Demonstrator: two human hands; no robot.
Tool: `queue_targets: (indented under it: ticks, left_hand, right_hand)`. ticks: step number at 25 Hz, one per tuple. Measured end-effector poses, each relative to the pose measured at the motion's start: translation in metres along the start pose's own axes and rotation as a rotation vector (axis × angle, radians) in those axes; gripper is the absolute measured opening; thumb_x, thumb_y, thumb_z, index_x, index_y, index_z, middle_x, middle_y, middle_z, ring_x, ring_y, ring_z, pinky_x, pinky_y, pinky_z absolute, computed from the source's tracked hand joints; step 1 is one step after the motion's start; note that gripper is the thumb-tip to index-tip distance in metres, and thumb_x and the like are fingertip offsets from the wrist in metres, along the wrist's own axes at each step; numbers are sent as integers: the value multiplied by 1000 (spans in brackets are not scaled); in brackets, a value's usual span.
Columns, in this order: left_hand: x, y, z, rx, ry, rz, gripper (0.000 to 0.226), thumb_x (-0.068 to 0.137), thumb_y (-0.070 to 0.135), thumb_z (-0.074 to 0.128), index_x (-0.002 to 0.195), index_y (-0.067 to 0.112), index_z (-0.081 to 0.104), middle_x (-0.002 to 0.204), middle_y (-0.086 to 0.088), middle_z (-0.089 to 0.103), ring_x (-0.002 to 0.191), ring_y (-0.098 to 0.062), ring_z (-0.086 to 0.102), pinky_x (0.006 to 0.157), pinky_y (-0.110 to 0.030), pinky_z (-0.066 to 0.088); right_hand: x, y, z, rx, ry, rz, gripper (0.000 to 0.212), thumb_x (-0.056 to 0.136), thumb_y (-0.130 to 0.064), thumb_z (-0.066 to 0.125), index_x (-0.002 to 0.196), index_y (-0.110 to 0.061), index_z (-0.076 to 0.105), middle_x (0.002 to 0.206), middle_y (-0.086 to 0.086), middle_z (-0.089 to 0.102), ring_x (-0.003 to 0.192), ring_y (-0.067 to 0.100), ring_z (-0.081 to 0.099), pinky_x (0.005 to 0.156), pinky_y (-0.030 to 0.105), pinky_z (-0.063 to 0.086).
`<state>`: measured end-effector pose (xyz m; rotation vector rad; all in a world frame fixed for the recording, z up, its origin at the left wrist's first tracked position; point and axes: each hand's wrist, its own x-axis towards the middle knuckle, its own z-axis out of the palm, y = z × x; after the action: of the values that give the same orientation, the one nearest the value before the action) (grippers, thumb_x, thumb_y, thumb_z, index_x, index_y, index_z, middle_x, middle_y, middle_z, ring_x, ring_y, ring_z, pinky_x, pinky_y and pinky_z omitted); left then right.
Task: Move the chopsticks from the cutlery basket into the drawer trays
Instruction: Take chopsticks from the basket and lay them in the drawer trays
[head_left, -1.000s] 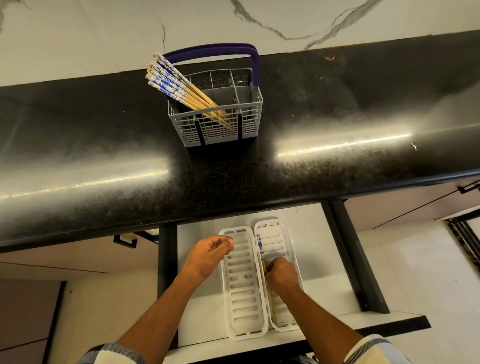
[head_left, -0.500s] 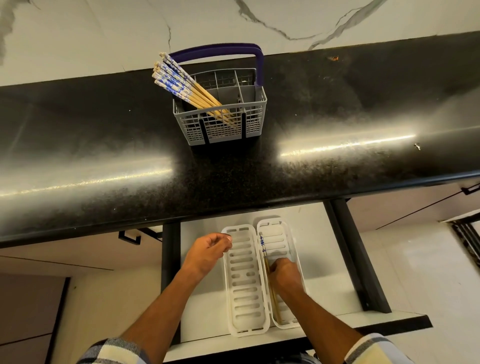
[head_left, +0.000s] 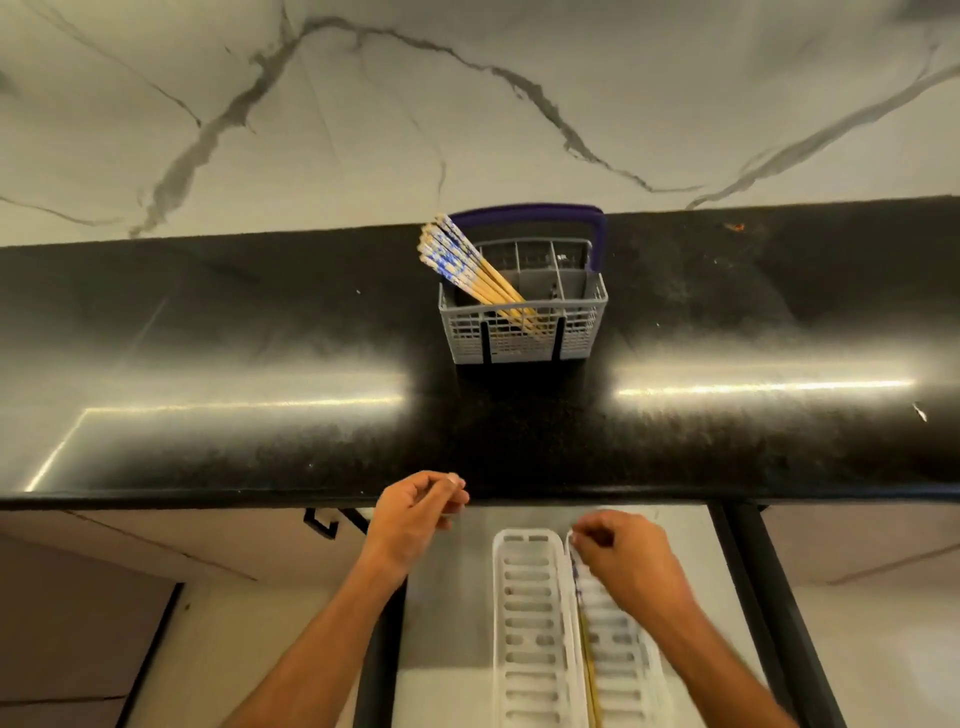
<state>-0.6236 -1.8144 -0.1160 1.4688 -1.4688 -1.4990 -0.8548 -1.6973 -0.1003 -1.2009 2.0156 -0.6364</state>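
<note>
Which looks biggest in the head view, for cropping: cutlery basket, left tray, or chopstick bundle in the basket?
1. Left tray, though it lies nearer the camera and is cut off below.
2. Cutlery basket.
3. Chopstick bundle, clearly smallest.

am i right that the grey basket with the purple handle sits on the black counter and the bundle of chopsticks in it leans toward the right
Not quite. In the head view the grey basket with its purple handle does sit on the black counter, but the bundle of chopsticks leans toward the left, not the right.
</note>
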Motion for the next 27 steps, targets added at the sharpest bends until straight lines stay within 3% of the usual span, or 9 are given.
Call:
queue_targets:
  ticks: [5, 7, 10, 12, 15, 17, 21, 27]
  left_hand:
    - [43, 100, -34, -202, 139, 231, 18, 84, 40, 68, 92, 25, 76, 88, -5, 78, 77, -17, 75, 64, -23, 59]
    - [71, 133, -35, -267, 224, 235, 17, 86, 33, 71, 97, 22, 76, 86, -4, 78, 73, -14, 73, 64, -24, 58]
    - [111, 165, -28, -273, 325, 200, 27, 88, 24, 72, 113, 12, 72, 86, 0, 78, 79, -11, 72, 71, -28, 59]
    - [127, 177, -21, -156, 392, 218, 38, 87, 26, 72, 123, 16, 68, 97, 2, 78, 89, -11, 72, 84, -30, 58]
    - [137, 182, -9, -88, 484, 300, 46, 88, 24, 72, 132, 22, 61, 107, 1, 77, 83, 5, 67, 78, -8, 51]
    - [136, 182, -4, -92, 528, 358, 44, 89, 22, 71, 133, 21, 61, 111, 0, 76, 84, 7, 67, 77, -7, 53]
    - [130, 178, 1, 22, 580, 470, 35, 93, 22, 67, 128, 16, 66, 118, -2, 73, 101, -8, 69, 88, -25, 58]
    - [132, 176, 3, 4, 636, 495, 32, 92, 21, 69, 123, 13, 69, 113, -3, 75, 95, -5, 68, 83, -28, 61]
  right_hand:
    - [42, -114, -77, 77, 228, -403, 7, 89, -32, 69, 93, -36, 74, 78, -20, 72, 75, -6, 67, 65, 7, 51]
    - [70, -149, -87, 46, 275, -482, 10, 91, -30, 68, 97, -30, 75, 80, -17, 72, 71, -3, 66, 62, 5, 49]
    - [108, -183, -83, -64, 250, -509, 15, 94, -28, 64, 103, -22, 74, 81, -12, 69, 64, -1, 61, 54, 10, 47]
    - [126, -196, -73, -120, 229, -519, 20, 96, -27, 61, 110, -20, 73, 91, -7, 72, 68, 4, 63, 61, 19, 54]
    - [145, -207, -60, -154, 230, -546, 22, 97, -28, 60, 113, -18, 71, 104, 0, 73, 80, 9, 65, 73, 29, 59]
    - [151, -211, -55, -160, 228, -551, 22, 97, -28, 59, 112, -17, 71, 104, 1, 73, 82, 10, 65, 72, 28, 58]
    - [154, -208, -49, -131, 271, -578, 21, 97, -26, 60, 111, -15, 72, 104, 2, 73, 78, 9, 65, 66, 22, 56]
    - [155, -199, -49, -91, 287, -565, 24, 95, -26, 62, 115, -16, 72, 106, 1, 74, 76, 5, 65, 62, 13, 52]
